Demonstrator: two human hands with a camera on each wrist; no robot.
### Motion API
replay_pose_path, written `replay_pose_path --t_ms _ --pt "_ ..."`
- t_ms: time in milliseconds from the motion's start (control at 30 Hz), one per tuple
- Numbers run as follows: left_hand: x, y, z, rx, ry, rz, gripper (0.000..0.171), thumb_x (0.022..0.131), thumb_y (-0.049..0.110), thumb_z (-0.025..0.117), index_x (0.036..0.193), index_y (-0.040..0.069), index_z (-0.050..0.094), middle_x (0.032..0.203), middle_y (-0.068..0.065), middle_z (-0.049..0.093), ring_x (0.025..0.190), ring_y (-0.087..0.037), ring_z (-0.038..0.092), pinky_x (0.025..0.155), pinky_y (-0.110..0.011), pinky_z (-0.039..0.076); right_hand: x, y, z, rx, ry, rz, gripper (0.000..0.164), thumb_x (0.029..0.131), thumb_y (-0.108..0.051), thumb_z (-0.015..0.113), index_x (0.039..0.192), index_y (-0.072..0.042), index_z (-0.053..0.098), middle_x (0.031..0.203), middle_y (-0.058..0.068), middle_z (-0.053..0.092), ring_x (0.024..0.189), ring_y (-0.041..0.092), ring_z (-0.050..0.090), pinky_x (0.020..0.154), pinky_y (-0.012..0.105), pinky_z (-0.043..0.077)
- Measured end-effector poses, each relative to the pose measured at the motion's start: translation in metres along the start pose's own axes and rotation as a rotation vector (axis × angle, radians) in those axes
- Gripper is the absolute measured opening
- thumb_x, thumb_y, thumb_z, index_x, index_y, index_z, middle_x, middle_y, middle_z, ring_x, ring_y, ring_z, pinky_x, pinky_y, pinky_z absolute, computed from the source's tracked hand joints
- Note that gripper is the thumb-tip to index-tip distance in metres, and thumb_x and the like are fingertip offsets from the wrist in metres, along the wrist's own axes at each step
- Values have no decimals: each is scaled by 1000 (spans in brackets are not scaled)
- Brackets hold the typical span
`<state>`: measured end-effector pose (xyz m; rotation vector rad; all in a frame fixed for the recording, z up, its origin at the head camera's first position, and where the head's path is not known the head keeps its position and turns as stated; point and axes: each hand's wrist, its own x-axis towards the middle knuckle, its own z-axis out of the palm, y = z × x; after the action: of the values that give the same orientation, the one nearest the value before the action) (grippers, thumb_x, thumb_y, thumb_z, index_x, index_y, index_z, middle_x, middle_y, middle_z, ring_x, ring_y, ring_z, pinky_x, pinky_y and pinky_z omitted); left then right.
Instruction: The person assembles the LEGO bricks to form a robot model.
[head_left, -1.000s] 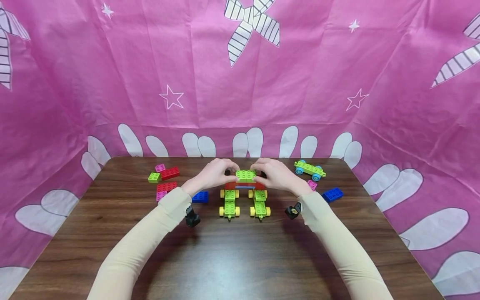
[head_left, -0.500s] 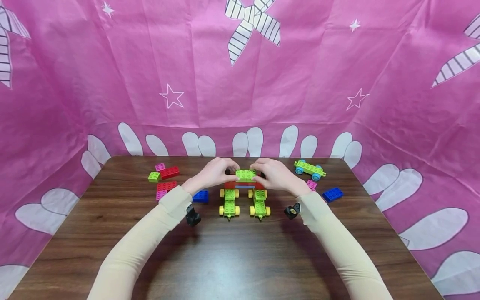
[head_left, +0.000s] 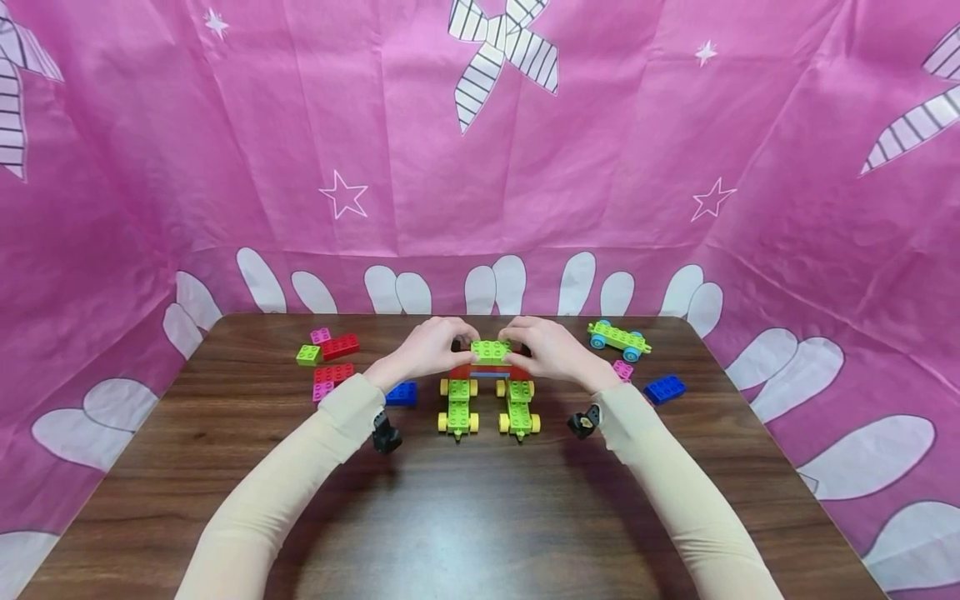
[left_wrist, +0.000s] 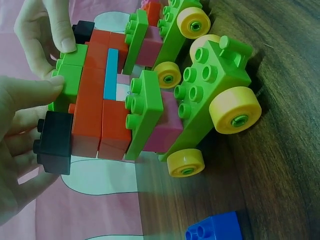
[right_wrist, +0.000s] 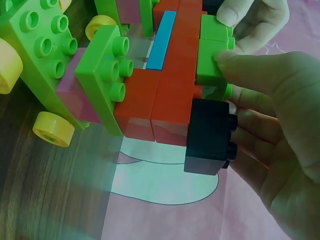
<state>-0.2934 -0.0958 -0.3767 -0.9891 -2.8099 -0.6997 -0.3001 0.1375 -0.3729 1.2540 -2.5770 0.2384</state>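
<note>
A build of toy bricks stands mid-table on two green wheeled bases with yellow wheels, the left base (head_left: 459, 414) and the right base (head_left: 519, 414). Pink bricks, flat green bricks and red bricks (right_wrist: 172, 95) stack upward from them, with a blue strip (left_wrist: 111, 75) bridging the middle. Two green bricks (head_left: 491, 352) sit side by side on top, black bricks (left_wrist: 56, 142) (right_wrist: 210, 135) at either end. My left hand (head_left: 427, 346) pinches the left green brick, thumb on its near face. On the other side my right hand (head_left: 551, 350) grips the right green brick likewise; the far fingers are partly hidden.
Left of the build lie red bricks (head_left: 340, 346), a small green brick (head_left: 308, 355), pink bricks (head_left: 320, 335) and a blue brick (head_left: 402, 394). To the right are a green base with blue wheels (head_left: 619, 337), a pink brick (head_left: 622, 370) and a blue brick (head_left: 665, 389).
</note>
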Motion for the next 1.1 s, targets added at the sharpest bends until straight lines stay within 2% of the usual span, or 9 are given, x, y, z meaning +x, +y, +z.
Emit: replay_pose_path --t_ms 233,400,567,900,1100 --pt "1 1 -1 -8 7 23 29 82 29 71 105 12 68 98 -3 70 90 -19 65 78 -33 53 0 -2 -2 -14 10 -11 24 86 -28 67 105 -13 68 100 0 66 91 14 63 79 34 53" --pt "1 1 -1 1 5 18 30 82 30 72 107 13 68 100 -1 69 92 -20 65 78 -33 52 0 -3 -2 -25 9 -7 24 87 -29 66 105 -13 68 101 0 67 91 14 63 79 34 53" --pt "0 1 1 0 6 20 31 82 30 71 107 13 68 101 -5 69 93 -22 64 78 -34 52 0 -3 -1 -22 2 8 26 88 -31 65 106 -14 68 102 0 66 93 15 63 81 34 53" --pt "-1 -2 3 -11 -9 11 31 83 32 70 108 14 67 100 -1 68 92 -19 63 82 -34 52 -5 5 2 127 -30 50 28 88 -34 64 110 -16 66 104 -2 65 91 15 63 79 31 52" --pt "-3 -3 3 -31 5 27 31 84 31 69 109 14 66 102 -3 67 94 -18 62 83 -33 51 -9 9 1 151 -24 40 29 87 -33 65 111 -17 67 105 -3 64 94 14 63 80 31 53"
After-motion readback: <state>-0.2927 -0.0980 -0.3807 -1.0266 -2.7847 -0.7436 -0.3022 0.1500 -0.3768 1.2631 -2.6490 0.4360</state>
